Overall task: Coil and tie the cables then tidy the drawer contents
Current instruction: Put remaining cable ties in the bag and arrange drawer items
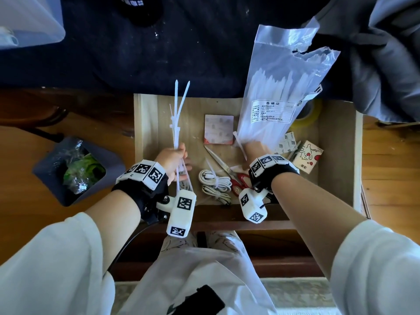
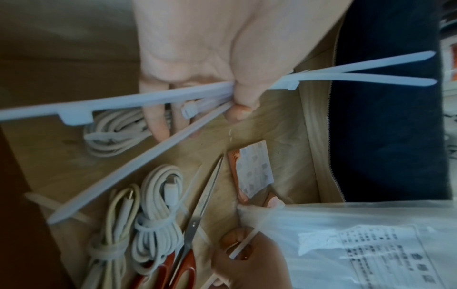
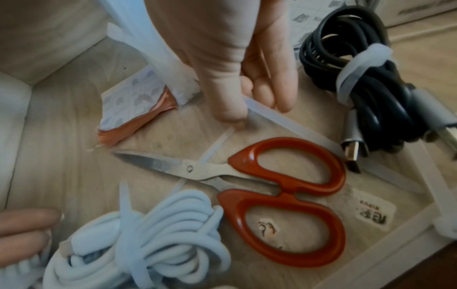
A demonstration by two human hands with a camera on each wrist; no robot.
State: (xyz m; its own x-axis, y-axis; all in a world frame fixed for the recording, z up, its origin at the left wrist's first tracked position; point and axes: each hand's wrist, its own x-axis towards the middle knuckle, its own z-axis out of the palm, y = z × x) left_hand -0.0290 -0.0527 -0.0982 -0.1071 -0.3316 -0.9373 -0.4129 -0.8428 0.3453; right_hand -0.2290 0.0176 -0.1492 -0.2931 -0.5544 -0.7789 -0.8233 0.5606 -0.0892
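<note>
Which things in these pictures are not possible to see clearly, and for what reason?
- Label text on the bag of zip ties: too small in the head view, blurred in the left wrist view.
- Yellow tape roll: head view, mostly hidden behind the bag.
- Black cable: absent from the head view, apparently under the right hand.
- Bin contents: crumpled wrappers, unclear.

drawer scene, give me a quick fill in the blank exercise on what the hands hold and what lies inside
1. The left hand grips a bunch of loose white ____.
2. The right hand holds a clear plastic ____ of cable ties.
3. The scissors in the drawer have ____ handles.
4. The black cable is bound with a ____ tie.

Missing words: cable ties; bag; red; white
</note>
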